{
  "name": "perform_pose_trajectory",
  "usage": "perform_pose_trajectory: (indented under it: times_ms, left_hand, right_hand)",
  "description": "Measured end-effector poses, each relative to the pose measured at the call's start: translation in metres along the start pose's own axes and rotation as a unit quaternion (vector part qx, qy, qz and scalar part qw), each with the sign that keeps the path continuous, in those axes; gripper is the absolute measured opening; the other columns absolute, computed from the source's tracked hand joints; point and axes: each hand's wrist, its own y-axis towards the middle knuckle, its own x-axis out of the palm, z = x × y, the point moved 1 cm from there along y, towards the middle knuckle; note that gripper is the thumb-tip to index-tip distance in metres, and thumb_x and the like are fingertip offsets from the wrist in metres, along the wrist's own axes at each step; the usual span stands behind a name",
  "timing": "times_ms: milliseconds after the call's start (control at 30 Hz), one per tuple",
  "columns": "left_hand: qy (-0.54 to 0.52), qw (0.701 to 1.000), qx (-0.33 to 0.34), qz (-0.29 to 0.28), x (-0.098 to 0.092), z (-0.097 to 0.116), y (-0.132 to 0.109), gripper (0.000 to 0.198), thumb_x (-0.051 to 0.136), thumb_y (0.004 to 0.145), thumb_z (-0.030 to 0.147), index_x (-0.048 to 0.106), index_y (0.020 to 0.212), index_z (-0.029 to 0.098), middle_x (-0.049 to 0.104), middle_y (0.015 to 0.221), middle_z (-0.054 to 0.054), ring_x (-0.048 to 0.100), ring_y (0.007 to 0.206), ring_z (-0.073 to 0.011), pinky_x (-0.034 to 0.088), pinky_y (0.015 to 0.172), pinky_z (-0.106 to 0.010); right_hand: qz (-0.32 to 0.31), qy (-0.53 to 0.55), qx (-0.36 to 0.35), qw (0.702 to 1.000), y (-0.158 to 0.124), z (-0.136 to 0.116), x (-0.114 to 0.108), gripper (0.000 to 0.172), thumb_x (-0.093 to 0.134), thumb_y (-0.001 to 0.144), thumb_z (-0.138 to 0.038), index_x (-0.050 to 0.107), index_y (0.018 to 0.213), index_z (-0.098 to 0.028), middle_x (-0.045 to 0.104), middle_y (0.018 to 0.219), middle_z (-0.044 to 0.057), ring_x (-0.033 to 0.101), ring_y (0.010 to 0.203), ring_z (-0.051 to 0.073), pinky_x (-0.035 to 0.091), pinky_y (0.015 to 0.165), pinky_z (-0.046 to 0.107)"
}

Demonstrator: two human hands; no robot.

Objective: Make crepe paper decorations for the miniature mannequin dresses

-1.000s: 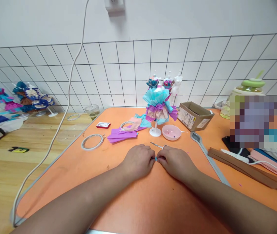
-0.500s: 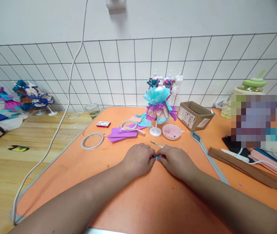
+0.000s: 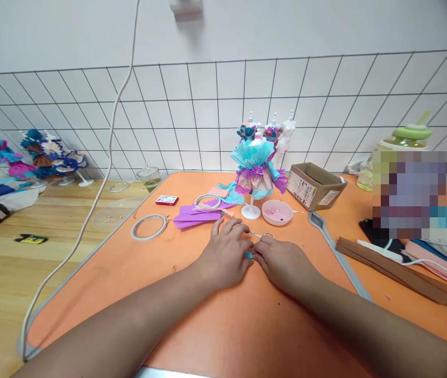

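Both hands rest together on the orange table in the middle of the view. My left hand pinches a small turquoise paper piece with thumb and a finger while its other fingers stretch forward. My right hand is curled and pinches the same piece from the right. Small scissors lie just beyond the fingers. Behind them stands a small mannequin dressed in turquoise, purple and tan paper.
A pink bowl, purple paper sheets, two tape rolls, a red box and a cardboard box lie beyond. Brown and pink paper strips are at right. A white cable hangs at left near more dressed figures.
My left hand's fingers have stretched out forward from a curled fist; both hands still pinch the turquoise piece and have barely moved.
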Motion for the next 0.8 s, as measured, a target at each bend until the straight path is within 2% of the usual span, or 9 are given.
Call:
perform_pose_trajectory:
  times_ms: [133, 300, 400, 500, 567, 667, 800]
  left_hand:
    - [0.026, 1.0, 0.004, 0.007, 0.003, -0.002, 0.001, 0.018, 0.056, 0.087, 0.031, 0.071, 0.079, 0.026, 0.058, 0.121, -0.004, 0.037, 0.129, -0.0282, 0.011, 0.106, -0.06]
    - [0.026, 0.999, 0.021, 0.012, 0.001, 0.0, 0.001, 0.018, 0.056, 0.087, 0.028, 0.072, 0.078, 0.026, 0.062, 0.112, -0.003, 0.042, 0.123, -0.026, 0.01, 0.107, -0.059]
    - [0.015, 0.999, 0.03, -0.003, -0.003, 0.003, 0.001, 0.018, 0.055, 0.086, 0.025, 0.072, 0.078, 0.024, 0.064, 0.1, -0.003, 0.05, 0.111, -0.0239, 0.015, 0.108, -0.056]
    - [-0.003, 1.0, 0.024, 0.001, -0.006, -0.002, 0.003, 0.018, 0.055, 0.083, 0.02, 0.072, 0.079, 0.022, 0.064, 0.093, -0.004, 0.054, 0.101, -0.0221, 0.03, 0.102, -0.047]
    - [-0.044, 0.999, -0.011, 0.024, -0.008, -0.01, 0.005, 0.017, 0.057, 0.081, 0.019, 0.073, 0.081, 0.021, 0.064, 0.095, -0.005, 0.056, 0.096, -0.0209, 0.04, 0.092, -0.04]
    - [-0.153, 0.983, -0.084, 0.062, -0.009, -0.026, 0.007, 0.013, 0.06, 0.078, 0.021, 0.073, 0.078, 0.02, 0.066, 0.099, -0.005, 0.059, 0.098, -0.0201, 0.045, 0.088, -0.033]
    - [-0.285, 0.94, -0.182, 0.032, -0.007, -0.036, 0.009, 0.015, 0.061, 0.078, 0.031, 0.073, 0.082, 0.022, 0.072, 0.097, -0.002, 0.064, 0.094, -0.0202, 0.047, 0.086, -0.032]
  right_hand:
    - [0.003, 0.003, 0.001, 1.0, -0.002, -0.001, 0.0, 0.027, 0.037, 0.098, -0.028, 0.062, 0.092, -0.021, 0.062, 0.092, 0.004, 0.059, 0.065, 0.015, 0.023, 0.048, 0.027]
    - [-0.006, 0.016, 0.012, 1.0, -0.002, -0.004, -0.003, 0.026, 0.039, 0.097, -0.027, 0.063, 0.092, -0.02, 0.063, 0.092, 0.004, 0.059, 0.064, 0.014, 0.022, 0.048, 0.027]
    - [-0.013, 0.034, 0.008, 0.999, -0.001, -0.003, -0.005, 0.025, 0.041, 0.095, -0.026, 0.064, 0.088, -0.021, 0.064, 0.09, 0.003, 0.059, 0.066, 0.014, 0.024, 0.049, 0.026]
    - [0.034, 0.1, 0.024, 0.994, 0.0, 0.009, -0.012, 0.023, 0.043, 0.093, -0.027, 0.066, 0.096, -0.025, 0.067, 0.092, 0.001, 0.061, 0.074, 0.014, 0.031, 0.055, 0.025]
    - [0.097, 0.15, 0.066, 0.982, -0.001, 0.025, -0.019, 0.023, 0.046, 0.092, -0.03, 0.064, 0.106, -0.027, 0.069, 0.095, -0.001, 0.061, 0.077, 0.014, 0.035, 0.061, 0.024]
    - [0.147, 0.151, 0.091, 0.973, -0.001, 0.051, -0.029, 0.021, 0.048, 0.089, -0.032, 0.067, 0.093, -0.024, 0.069, 0.09, 0.0, 0.06, 0.074, 0.014, 0.037, 0.063, 0.025]
    - [0.109, 0.125, 0.071, 0.984, 0.001, 0.066, -0.028, 0.022, 0.049, 0.086, -0.031, 0.069, 0.084, -0.023, 0.068, 0.09, 0.002, 0.059, 0.077, 0.016, 0.038, 0.064, 0.027]
